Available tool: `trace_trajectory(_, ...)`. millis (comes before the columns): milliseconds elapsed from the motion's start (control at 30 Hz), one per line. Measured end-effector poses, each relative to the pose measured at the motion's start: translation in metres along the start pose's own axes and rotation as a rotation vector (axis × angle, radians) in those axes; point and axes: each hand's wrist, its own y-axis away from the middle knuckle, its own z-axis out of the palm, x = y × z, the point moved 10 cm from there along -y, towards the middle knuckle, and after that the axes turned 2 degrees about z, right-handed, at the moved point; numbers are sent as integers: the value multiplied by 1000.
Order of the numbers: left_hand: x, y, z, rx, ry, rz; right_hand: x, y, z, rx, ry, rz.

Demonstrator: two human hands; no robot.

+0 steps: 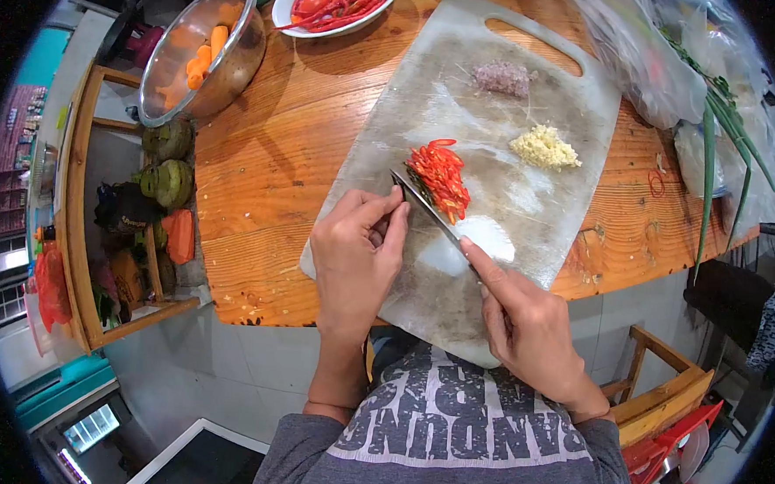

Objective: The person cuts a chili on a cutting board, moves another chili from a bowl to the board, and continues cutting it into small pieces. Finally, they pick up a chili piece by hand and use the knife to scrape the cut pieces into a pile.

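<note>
My right hand [530, 324] grips a kitchen knife [432, 202], its index finger stretched along the blade's spine. The blade lies at the left edge of a pile of sliced red chili [440, 178] on the worn cutting board [385, 128]. Close to the knife tip, my left hand [363, 236] is closed in a pinch. A small dark bit shows at its fingertips, too small to name. Farther up the board sit a heap of minced garlic [545, 149] and a mound of finely chopped shallot [503, 78].
A metal bowl of carrots [154, 98] and a white plate [282, 13] with red chilies and tomatoes stand at the table's [268, 183] back left. Plastic bags [650, 80] and green onions [737, 129] lie at the right. A wooden chair [660, 396] stands below the right edge.
</note>
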Motion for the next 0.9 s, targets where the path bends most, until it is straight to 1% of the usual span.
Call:
trace_trajectory(100, 2, 1, 3, -19, 5, -24, 4, -2, -3, -3, 12, 15)
trace_trajectory(200, 4, 0, 6, -5, 33, -24, 1, -2, -4, 23, -9, -22)
trace_trajectory(400, 6, -1, 9, -48, -8, -19, 2, -3, 1, -2, -4, -2)
trace_trajectory(500, 8, -2, 10, -76, -21, 3, 0, -6, 2, -80, 0, 65)
trace_trajectory(600, 4, -2, 12, -96, 14, -7, -3, -9, 3, -116, 46, 61)
trace_trajectory(700, 5, -3, 14, -129, -14, -6, -5, -13, 5, -131, 102, 63)
trace_trajectory(900, 10, -3, 14, -144, -63, 47, -10, -32, 27, -51, 247, -32)
